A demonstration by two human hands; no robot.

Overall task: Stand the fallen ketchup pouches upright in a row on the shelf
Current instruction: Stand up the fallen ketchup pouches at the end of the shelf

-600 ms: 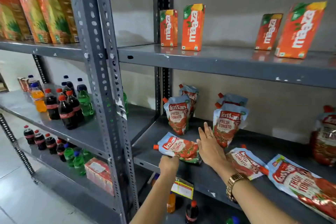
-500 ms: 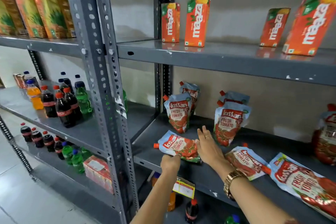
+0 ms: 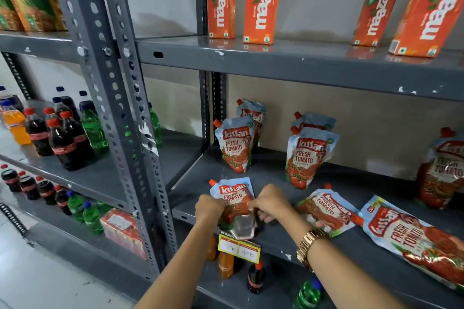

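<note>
A ketchup pouch (image 3: pixel 233 195) is tilted up at the front left of the grey middle shelf (image 3: pixel 195 175), its silver base facing me. My left hand (image 3: pixel 209 208) grips its left side and my right hand (image 3: pixel 272 202) grips its right side. Behind it, two pairs of pouches stand upright: one pair (image 3: pixel 236 147) at the back left, another (image 3: pixel 307 158) to its right. A further upright pouch (image 3: pixel 442 170) stands at the far right. Two pouches lie flat on the shelf: a small one (image 3: pixel 326 211) beside my right hand and a large one (image 3: pixel 416 241) at the right.
Orange juice cartons (image 3: pixel 261 2) stand on the shelf above. A perforated steel post (image 3: pixel 113 98) rises at the left, with soda bottles (image 3: pixel 65 138) on the neighbouring rack. A yellow price tag (image 3: pixel 238 248) hangs from the shelf's front edge, with bottles (image 3: pixel 254 277) below.
The pouch that lay flat at the front left has been lifted and turned up by both hands. My right hand closed onto it from resting open above it.
</note>
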